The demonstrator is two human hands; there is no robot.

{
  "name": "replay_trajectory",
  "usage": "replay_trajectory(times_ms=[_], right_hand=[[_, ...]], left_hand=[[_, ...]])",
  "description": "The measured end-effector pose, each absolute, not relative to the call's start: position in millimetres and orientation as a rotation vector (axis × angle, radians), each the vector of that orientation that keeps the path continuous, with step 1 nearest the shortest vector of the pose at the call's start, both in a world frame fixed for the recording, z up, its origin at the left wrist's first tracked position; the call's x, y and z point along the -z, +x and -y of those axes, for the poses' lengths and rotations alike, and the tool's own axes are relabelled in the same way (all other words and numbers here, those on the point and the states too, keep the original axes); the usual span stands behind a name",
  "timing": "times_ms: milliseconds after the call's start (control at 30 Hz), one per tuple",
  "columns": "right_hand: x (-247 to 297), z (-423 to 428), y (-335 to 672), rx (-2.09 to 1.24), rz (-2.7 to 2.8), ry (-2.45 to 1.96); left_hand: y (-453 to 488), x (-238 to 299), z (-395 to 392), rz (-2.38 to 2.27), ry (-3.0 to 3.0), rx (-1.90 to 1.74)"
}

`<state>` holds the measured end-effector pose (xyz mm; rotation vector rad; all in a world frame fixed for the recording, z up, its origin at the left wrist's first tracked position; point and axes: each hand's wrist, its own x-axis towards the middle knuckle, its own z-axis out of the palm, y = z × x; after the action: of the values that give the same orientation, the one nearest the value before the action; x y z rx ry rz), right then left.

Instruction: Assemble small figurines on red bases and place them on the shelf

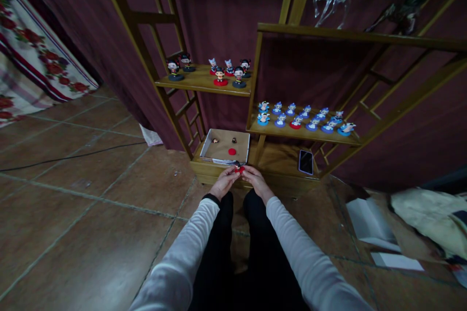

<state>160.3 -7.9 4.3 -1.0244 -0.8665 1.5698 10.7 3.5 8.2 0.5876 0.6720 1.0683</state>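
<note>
Red-based, dark-topped figurine point(238, 167), small, glossy and rounded, pinched between the fingertips of left hand point(225, 181) and right hand point(256, 179), both closed on it, just before a shallow cardboard box point(219, 149) on a low wooden shelf point(280, 158).

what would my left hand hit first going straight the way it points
Past the figurine it pinches, the left hand would likely meet the cardboard box, its near wall; depth unclear.
</note>
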Motion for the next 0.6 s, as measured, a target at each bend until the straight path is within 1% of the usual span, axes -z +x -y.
replay_trajectory(times_ms=[300, 600], right_hand=[[-1.5, 6.7, 158.1, -1.547, 0.874, -1.046], [-4.2, 7.9, 159.8, -1.551, 0.808, -1.032]], left_hand=[[15.7, -11.9, -2.1, -0.741, 0.694, -1.077], [12.2, -11.9, -3.3, -0.699, 0.557, -1.081]])
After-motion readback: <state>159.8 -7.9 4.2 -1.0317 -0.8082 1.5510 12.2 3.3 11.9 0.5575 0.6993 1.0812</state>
